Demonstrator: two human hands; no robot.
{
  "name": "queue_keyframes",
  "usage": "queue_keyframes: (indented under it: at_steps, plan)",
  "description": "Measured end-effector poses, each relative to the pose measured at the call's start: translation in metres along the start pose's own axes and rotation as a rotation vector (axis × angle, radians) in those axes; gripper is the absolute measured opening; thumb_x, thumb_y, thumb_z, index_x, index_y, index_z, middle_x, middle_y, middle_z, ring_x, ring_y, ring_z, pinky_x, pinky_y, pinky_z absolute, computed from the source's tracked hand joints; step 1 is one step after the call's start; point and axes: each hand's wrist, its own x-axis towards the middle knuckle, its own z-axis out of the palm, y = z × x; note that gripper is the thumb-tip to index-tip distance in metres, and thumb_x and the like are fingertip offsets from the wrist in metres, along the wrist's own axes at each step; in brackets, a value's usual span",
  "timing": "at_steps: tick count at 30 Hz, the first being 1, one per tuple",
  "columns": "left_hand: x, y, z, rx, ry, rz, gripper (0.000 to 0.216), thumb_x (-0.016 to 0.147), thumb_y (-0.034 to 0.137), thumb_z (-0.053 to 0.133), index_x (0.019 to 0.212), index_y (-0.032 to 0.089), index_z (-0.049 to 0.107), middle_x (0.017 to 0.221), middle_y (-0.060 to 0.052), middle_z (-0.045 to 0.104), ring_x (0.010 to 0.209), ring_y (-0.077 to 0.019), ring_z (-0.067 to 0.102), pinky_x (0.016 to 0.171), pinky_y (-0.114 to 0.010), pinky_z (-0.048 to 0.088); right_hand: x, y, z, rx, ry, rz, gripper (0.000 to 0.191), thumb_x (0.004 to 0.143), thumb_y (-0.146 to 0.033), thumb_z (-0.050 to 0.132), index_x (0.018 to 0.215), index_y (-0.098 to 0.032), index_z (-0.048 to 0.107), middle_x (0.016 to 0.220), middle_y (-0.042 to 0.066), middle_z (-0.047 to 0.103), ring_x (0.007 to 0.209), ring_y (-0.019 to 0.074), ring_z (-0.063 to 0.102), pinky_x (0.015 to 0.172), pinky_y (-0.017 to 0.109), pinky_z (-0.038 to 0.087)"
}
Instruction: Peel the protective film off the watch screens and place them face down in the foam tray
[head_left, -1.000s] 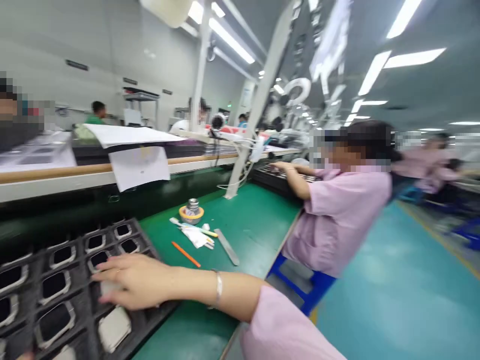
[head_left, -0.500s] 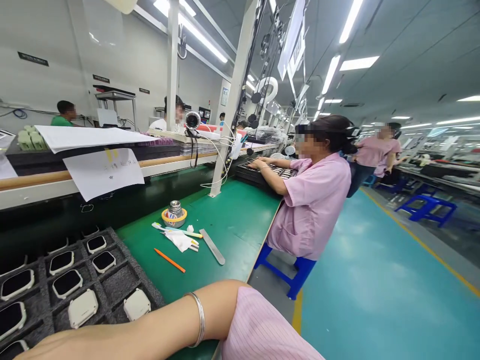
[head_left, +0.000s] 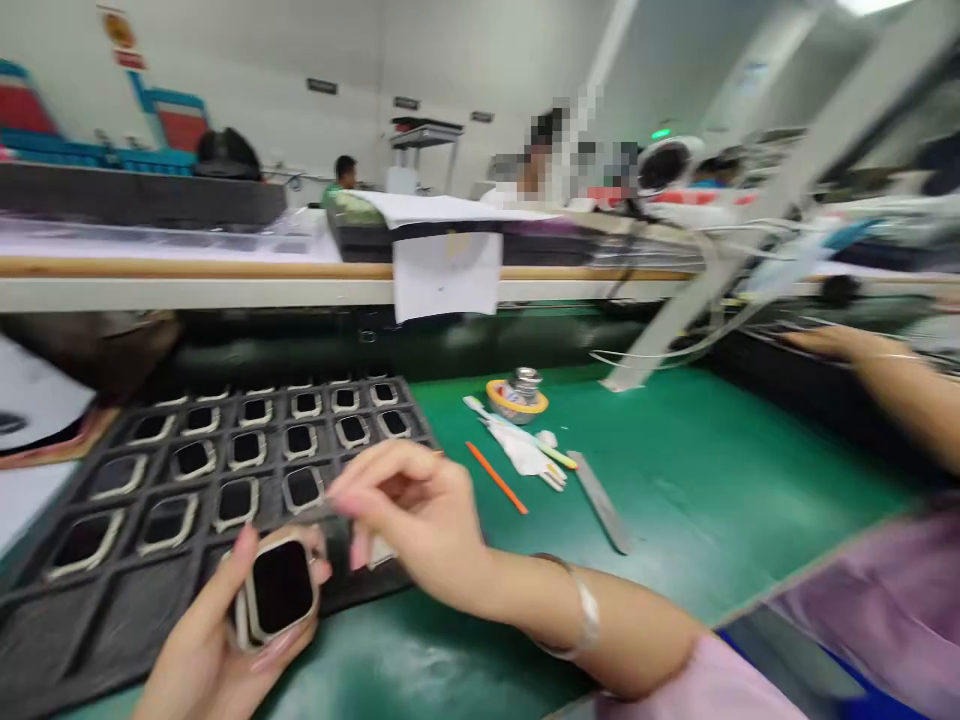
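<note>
place: electronics assembly line | signs: green-matted worktop, foam tray of smartwatch cases, conveyor shelf, co-workers in rows

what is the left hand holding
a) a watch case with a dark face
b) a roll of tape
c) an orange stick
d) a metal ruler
a: the left hand grips a watch case with a dark face, just in front of the tray; the orange stick and the ruler lie untouched on the green mat.
</note>
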Motion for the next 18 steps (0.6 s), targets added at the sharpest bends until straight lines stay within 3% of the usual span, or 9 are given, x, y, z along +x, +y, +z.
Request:
queue_keyframes:
  at_steps: [1,3,4,7,10,13,18]
  plan:
    - [-0.002,0.000,0.005,-0.014,-0.025,0.032,0.035,0.081,0.048,0.077,0.092,0.016,0.073,0.078,-0.006,0.068,0.048,-0.0057,0.042,0.047,-0.017,0.038,-0.002,-0.005,0.000,0.028,0.020,-0.028,0.012,0.089,-0.024,0.070,0.081,-0.018,0.065,0.087,0.001,0.070,0.053,0.0078,0.066,0.055,0.020,0.059]
    - [0.000,0.001,0.011,-0.032,-0.041,0.058,0.042,0.078,0.052,0.079,0.092,0.013,0.072,0.074,-0.006,0.067,0.045,-0.0048,0.042,0.045,-0.016,0.034,-0.004,-0.010,-0.001,-0.087,-0.014,-0.120,0.006,0.089,-0.023,0.071,0.087,-0.020,0.067,0.087,0.002,0.071,0.080,0.0149,0.073,0.078,0.030,0.062]
    - [0.002,0.001,0.012,-0.045,-0.038,0.063,0.045,0.076,0.055,0.080,0.090,0.013,0.071,0.071,-0.005,0.066,0.045,-0.0048,0.043,0.044,-0.016,0.032,-0.006,-0.010,-0.001,-0.181,-0.083,-0.147,0.013,0.086,-0.024,0.075,0.095,-0.021,0.067,0.096,0.005,0.071,0.093,0.0175,0.071,0.088,0.034,0.060]
    - [0.003,0.000,0.011,-0.054,-0.043,0.049,0.053,0.071,0.061,0.081,0.087,0.012,0.070,0.073,-0.006,0.066,0.042,-0.0049,0.042,0.043,-0.017,0.032,-0.009,-0.002,-0.001,-0.415,-0.352,-0.146,0.061,0.071,-0.025,0.089,0.124,-0.021,0.058,0.123,0.010,0.063,0.119,0.0217,0.060,0.105,0.039,0.051]
    - [-0.001,-0.001,0.009,-0.067,-0.054,0.028,0.055,0.070,0.063,0.080,0.086,0.011,0.070,0.076,-0.007,0.068,0.041,-0.0040,0.041,0.045,-0.018,0.036,-0.012,0.008,0.001,-0.479,-0.470,-0.099,0.069,0.072,-0.023,0.088,0.131,-0.024,0.052,0.126,0.009,0.060,0.122,0.0198,0.057,0.109,0.036,0.047]
    - [-0.004,-0.002,0.009,-0.083,-0.076,0.010,0.053,0.073,0.062,0.078,0.086,0.011,0.071,0.076,-0.008,0.068,0.043,-0.0042,0.043,0.046,-0.017,0.036,-0.013,0.012,0.000,-0.489,-0.473,-0.080,0.060,0.076,-0.023,0.085,0.128,-0.025,0.054,0.124,0.009,0.061,0.119,0.0198,0.060,0.107,0.036,0.049]
    - [-0.002,-0.001,0.009,-0.090,-0.104,0.011,0.052,0.076,0.061,0.077,0.085,0.010,0.071,0.077,-0.009,0.067,0.047,-0.0056,0.046,0.047,-0.017,0.036,-0.014,0.012,-0.002,-0.519,-0.483,-0.071,0.062,0.077,-0.025,0.084,0.131,-0.026,0.053,0.128,0.010,0.059,0.123,0.0228,0.058,0.107,0.039,0.050]
